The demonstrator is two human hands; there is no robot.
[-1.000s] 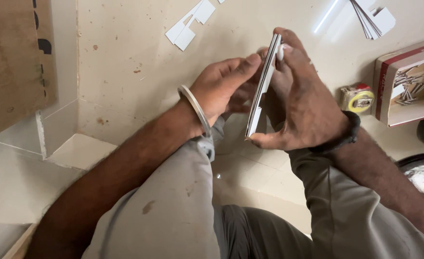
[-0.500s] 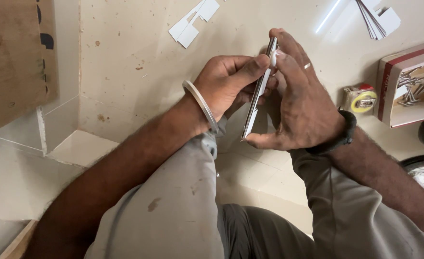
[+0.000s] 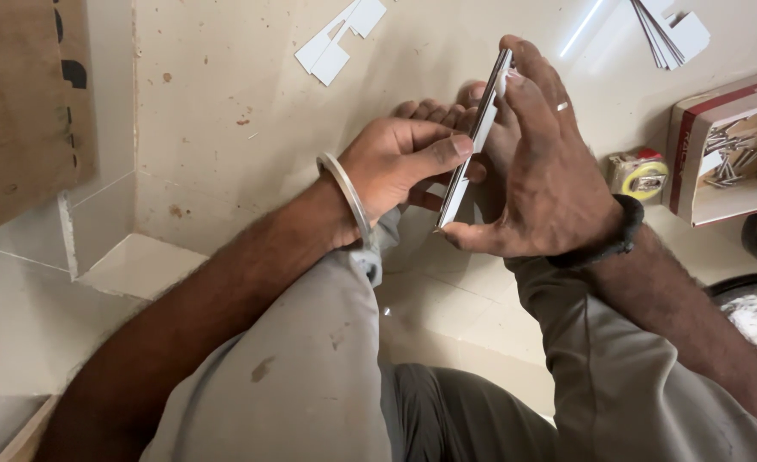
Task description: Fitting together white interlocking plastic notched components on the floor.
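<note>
Grip: both hands clamp one thin white panel [image 3: 474, 141], seen edge-on and tilted, its top leaning to the right.
Right hand [image 3: 549, 184]: palm down, fingers curled over the panel's upper end, thumb pinching the lower end; a ring on one finger, a dark band at the wrist.
Left hand [image 3: 400, 162]: thumb pressed flat against the panel's middle, fingers tucked behind it; a metal bangle [image 3: 344, 192] sits on the wrist.
Panel's place: held in the air above the person's knees, just in front of the bare toes.
Arms: both forearms reach forward over grey trousers [image 3: 310, 376].
Floor: pale tiles with white cut-out pieces [image 3: 337, 38] beyond the hands.
Right side: a yellow tape measure [image 3: 639, 175], then an open box of nails [image 3: 729, 150].
Far left: a brown board [image 3: 19, 103].
</note>
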